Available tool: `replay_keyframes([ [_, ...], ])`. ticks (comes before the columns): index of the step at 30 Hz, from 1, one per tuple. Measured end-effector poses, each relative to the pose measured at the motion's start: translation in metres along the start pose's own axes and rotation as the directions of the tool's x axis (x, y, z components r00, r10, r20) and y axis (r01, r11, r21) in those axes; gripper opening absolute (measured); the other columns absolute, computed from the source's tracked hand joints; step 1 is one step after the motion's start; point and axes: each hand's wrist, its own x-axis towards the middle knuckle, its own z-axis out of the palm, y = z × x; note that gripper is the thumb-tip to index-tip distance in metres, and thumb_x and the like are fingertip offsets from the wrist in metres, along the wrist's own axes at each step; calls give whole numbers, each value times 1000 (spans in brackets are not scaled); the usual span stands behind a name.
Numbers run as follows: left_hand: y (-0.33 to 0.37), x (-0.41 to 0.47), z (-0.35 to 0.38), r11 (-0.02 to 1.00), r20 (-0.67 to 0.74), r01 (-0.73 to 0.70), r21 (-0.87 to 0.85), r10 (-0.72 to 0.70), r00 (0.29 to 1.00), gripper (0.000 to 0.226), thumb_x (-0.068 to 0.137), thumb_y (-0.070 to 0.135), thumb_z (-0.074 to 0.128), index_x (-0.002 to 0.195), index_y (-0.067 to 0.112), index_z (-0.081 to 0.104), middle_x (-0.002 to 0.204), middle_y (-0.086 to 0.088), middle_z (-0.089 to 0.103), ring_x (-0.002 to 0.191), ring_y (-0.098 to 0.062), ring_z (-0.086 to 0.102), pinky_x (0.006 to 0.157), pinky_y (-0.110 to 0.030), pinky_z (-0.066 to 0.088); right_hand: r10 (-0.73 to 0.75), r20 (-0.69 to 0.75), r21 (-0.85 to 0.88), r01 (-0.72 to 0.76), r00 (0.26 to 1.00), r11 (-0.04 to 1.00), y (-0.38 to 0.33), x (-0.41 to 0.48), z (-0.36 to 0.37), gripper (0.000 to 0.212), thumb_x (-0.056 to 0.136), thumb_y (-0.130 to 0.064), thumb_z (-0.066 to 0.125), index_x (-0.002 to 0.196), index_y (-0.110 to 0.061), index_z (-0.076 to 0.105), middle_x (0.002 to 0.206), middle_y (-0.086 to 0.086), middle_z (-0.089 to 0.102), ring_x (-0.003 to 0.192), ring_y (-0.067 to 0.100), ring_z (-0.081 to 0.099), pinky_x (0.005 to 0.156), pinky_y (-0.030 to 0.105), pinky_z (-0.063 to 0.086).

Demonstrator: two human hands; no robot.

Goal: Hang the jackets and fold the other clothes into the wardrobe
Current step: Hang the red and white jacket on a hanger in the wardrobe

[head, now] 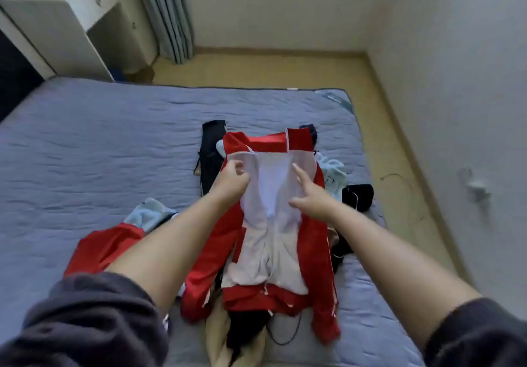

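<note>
Red jacket (310, 241) hangs at the centre of the frame, lifted above the bed (99, 138), its white lining facing the camera and the collar uppermost. The left hand (232, 178) pinches the lining's edge just below the collar, probably to keep the jacket open and upright for a hanger. The right hand (309, 195) is spread loosely at the lining's other side, gripping nothing; contact is unclear.

Count: one jacket, two hands. Around it on the bed are two pale blue pieces (148, 212), at least two black pieces (211, 150), one beige piece (216, 335), and one red cloth (105, 244) at lower left, perhaps the jacket's sleeve.
</note>
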Motion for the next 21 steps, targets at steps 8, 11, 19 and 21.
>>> replay_keyframes([
  [8, -253, -59, 116, 955, 141, 263, 136, -281, 949, 18, 85, 5, 54, 88, 18, 66, 98, 0, 70, 95, -16, 62, 83, -25, 44, 295, 279, 29, -315, 914, 949, 174, -14, 200, 82, 87, -17, 57, 153, -22, 10, 149, 13, 39, 127, 22, 48, 87, 14, 36],
  [11, -304, -71, 144, 923, 157, 376, 78, -384, 910, 23, 84, 3, 52, 78, 22, 64, 89, 4, 70, 93, -17, 64, 84, -32, 49, 323, 314, 127, -377, 893, 918, 210, -16, 247, 76, 88, -15, 56, 152, -22, 15, 153, 10, 34, 138, 20, 37, 104, 23, 32],
  [19, -357, -66, 215, 544, 253, 666, -511, -645, 721, 18, 97, 3, 42, 107, 6, 57, 99, -10, 65, 90, -21, 64, 71, -29, 52, 627, 365, 822, -555, 688, 131, 256, 18, 325, 28, 96, -4, 49, 124, -2, 50, 125, 16, 55, 110, 25, 56, 86, 39, 50],
  [21, -368, -59, 233, 350, 305, 666, -659, -685, 662, 18, 98, 4, 44, 114, 2, 51, 100, -12, 64, 92, -27, 63, 71, -31, 52, 599, 457, 883, -414, 658, -219, 258, 32, 337, 10, 97, -3, 47, 104, -1, 54, 118, 18, 54, 112, 30, 55, 88, 41, 48],
])
